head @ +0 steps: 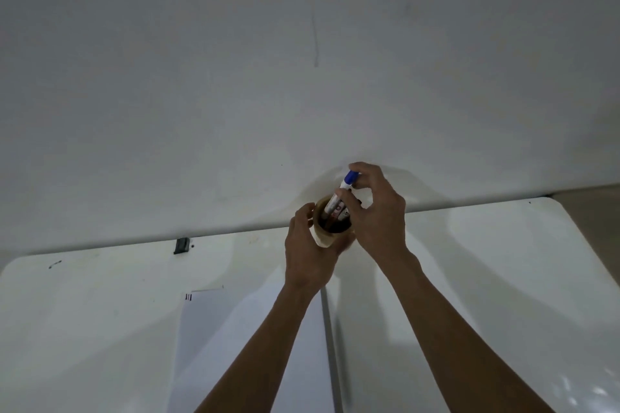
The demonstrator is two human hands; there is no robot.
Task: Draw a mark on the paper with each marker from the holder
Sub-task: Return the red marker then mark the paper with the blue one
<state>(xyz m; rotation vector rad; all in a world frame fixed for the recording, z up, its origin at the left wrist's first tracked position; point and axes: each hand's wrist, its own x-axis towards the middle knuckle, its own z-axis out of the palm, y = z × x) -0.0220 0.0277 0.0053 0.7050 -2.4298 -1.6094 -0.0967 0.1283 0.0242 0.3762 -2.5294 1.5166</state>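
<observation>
From the head view, the holder is seen at the far edge of the white surface, against the wall. It is wrapped by the left hand, fingers closed around it, apparently to steady it. The blue-capped marker is pinched by the right hand, its lower end inside the holder among other markers. The paper, bearing small marks at its corner, lies nearer.

The scene is dim and soft, a little grainy. The white table reflects pale glare at its lower right corner. Wide, faint arm shadows fan across it. Straight edges bend near the frame borders.
</observation>
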